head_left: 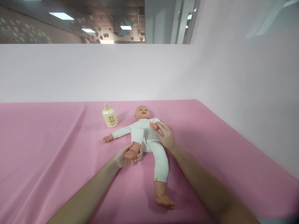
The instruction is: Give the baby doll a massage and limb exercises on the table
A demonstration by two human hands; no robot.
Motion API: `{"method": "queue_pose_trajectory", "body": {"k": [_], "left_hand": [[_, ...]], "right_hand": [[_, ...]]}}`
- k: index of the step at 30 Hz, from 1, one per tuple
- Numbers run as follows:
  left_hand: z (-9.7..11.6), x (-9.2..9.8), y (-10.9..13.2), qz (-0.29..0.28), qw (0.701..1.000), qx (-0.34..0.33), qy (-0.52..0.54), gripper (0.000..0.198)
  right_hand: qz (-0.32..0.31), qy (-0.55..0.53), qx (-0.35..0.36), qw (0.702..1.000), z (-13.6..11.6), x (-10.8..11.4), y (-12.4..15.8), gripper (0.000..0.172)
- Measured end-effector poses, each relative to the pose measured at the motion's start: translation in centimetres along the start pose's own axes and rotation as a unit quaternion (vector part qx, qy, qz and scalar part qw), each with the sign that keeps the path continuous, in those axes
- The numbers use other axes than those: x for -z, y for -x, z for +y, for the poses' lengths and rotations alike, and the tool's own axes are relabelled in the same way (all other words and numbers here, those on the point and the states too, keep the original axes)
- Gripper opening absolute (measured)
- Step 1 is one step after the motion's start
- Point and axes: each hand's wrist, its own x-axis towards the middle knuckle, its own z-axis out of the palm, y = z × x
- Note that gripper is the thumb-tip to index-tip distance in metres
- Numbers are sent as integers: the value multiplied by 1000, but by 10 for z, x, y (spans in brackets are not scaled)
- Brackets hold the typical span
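A baby doll (161, 160) with a white cloth body lies on its back on a pink sheet (70, 174), its head toward the wall. My left hand (123, 155) is wrapped round the lower part of one doll leg, which is bent up with the foot toward me. With my right hand (166, 135) I hold the doll's small hand over its chest, fingers and thumb closed about it. The doll's other arm stretches out to the left, and its other leg lies straight toward me.
A cream bottle (110, 116) with a printed label stands left of the doll's head. A white wall (98, 73) rises behind the sheet, and another white wall (254, 81) runs along the right. Above the back wall, a window or mirror (74, 25) shows ceiling lights and heart shapes.
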Motion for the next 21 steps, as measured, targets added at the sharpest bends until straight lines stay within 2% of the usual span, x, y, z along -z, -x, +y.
{"method": "queue_pose_trajectory", "body": {"k": [2,4,6,11,13,15,17,19,21], "left_hand": [[1,-1,7,-75,992,68,-74,51],[2,-3,13,-156,967,147,-137,53],[2,-6,15,-204,943,202,-167,52],[2,-16,17,-229,936,209,-169,46],[2,-18,17,-234,932,216,-173,40],[1,-17,17,-211,939,202,-182,38],[0,-13,16,-191,943,189,-197,40],[-1,-11,15,-209,930,215,-216,41],[0,-10,14,-244,908,252,-230,39]], "right_hand": [[66,-27,-53,996,2,-1,0,44],[111,-75,-105,985,7,0,-3,47],[144,-139,-152,968,13,2,-6,53],[257,-230,-222,912,38,15,-12,67],[293,-254,-279,878,51,19,-9,69],[308,-283,-352,837,62,20,-5,71],[306,-302,-398,810,70,20,-2,73],[293,-306,-403,811,73,19,1,72],[274,-301,-388,827,72,16,1,70]]}}
